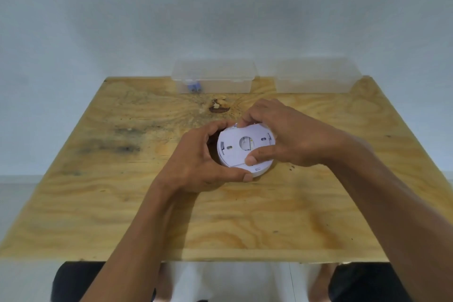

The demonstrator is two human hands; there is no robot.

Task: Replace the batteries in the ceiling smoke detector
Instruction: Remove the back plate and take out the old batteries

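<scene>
A round white smoke detector (235,152) is held just above the middle of the wooden table (122,203), its back plate facing up towards me. My left hand (196,162) wraps around its left and lower rim, thumb under the front edge. My right hand (284,135) grips the back plate from the right, fingers on the far edge and thumb on the near edge. Blue batteries (195,87) lie inside the left clear plastic box (215,76) at the table's back edge.
A second clear plastic box (316,76) stands at the back right, against the white wall. A dark knot (219,106) marks the wood behind the detector. My knees show below the table's near edge.
</scene>
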